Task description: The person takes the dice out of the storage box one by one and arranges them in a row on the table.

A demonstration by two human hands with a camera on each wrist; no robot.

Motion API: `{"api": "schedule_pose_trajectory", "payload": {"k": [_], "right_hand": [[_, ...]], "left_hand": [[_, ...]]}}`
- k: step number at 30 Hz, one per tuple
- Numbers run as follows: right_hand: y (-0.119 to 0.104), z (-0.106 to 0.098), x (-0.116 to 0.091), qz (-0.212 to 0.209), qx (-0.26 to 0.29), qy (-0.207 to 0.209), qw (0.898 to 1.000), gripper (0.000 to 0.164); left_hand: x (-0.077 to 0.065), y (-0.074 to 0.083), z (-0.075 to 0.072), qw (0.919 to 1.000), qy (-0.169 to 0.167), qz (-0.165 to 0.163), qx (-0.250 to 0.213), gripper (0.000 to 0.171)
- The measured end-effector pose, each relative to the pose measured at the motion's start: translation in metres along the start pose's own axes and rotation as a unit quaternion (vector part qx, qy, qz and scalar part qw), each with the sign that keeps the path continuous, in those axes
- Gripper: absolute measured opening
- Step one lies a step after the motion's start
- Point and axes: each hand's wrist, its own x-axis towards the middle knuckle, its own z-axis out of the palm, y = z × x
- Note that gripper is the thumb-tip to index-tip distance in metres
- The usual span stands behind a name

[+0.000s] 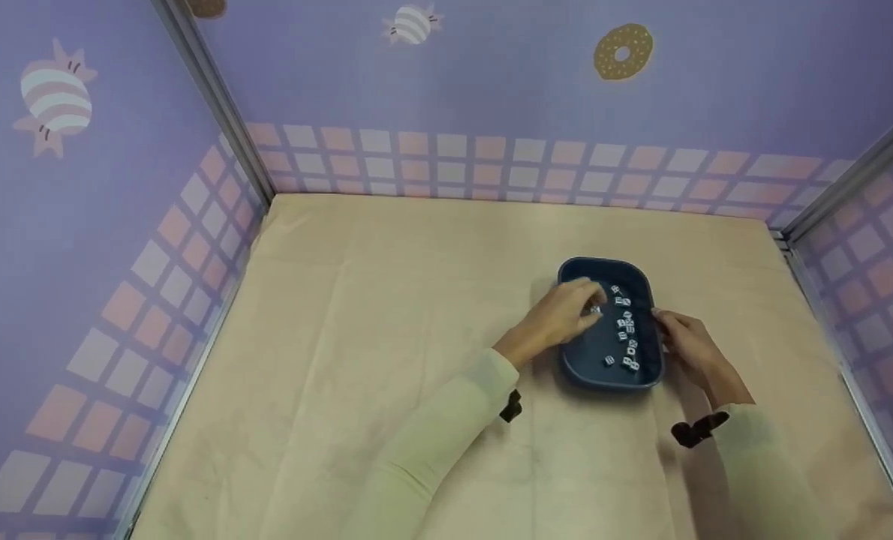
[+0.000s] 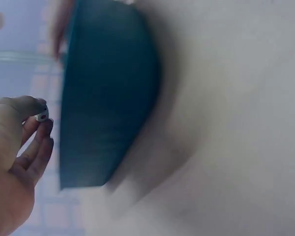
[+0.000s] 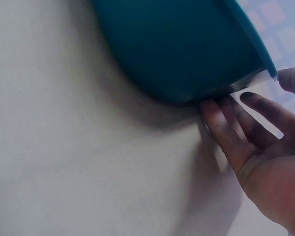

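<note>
A dark blue rounded tray [image 1: 587,351] stands on the cloth, right of the middle, with several white dice [image 1: 629,327] lying mostly along its right side. Over the tray's left side, my left hand [image 1: 559,315] pinches a single white die [image 2: 42,116] between thumb and fingertips, as the left wrist view shows. My right hand [image 1: 690,343] holds the tray's right side. In the right wrist view its thumb is at the rim and its fingers [image 3: 219,123] touch the tray low down, near the base.
A beige cloth [image 1: 386,337] covers the table. Purple patterned panels [image 1: 491,82] with metal edge posts [image 1: 214,90] enclose it at the back, left and right. Dark straps sit on both wrists.
</note>
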Motion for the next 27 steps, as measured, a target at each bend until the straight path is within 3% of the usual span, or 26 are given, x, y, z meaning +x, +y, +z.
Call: {"api": "schedule_pose_trajectory", "payload": {"k": [5,10,13,18,22,27], "right_hand": [[-0.011,0.005,-0.012,-0.007,0.002,-0.007,1.0,0.056],[-0.01,0.005,-0.013,-0.006,-0.001,0.001,1.0,0.052],[-0.003,0.002,-0.004,-0.006,0.004,0.003,1.0,0.054],[0.01,-0.002,0.01,-0.015,-0.005,0.008,1.0,0.064],[0.006,0.0,0.004,-0.012,-0.01,0.005,1.0,0.061],[-0.008,0.003,-0.007,-0.005,-0.013,-0.011,1.0,0.059]], "left_hand": [[-0.017,-0.015,-0.032,0.9976,0.053,0.019,-0.04,0.015],[-0.035,-0.033,-0.043,0.9988,0.043,0.013,-0.019,0.013],[-0.045,-0.043,-0.042,0.9996,0.027,-0.005,-0.006,0.011],[-0.056,-0.058,-0.034,0.9989,-0.004,-0.042,-0.021,0.011],[-0.064,-0.065,-0.024,0.9971,-0.026,-0.064,-0.032,0.011],[-0.07,-0.07,-0.014,0.9963,-0.039,-0.066,-0.038,0.009]]}}
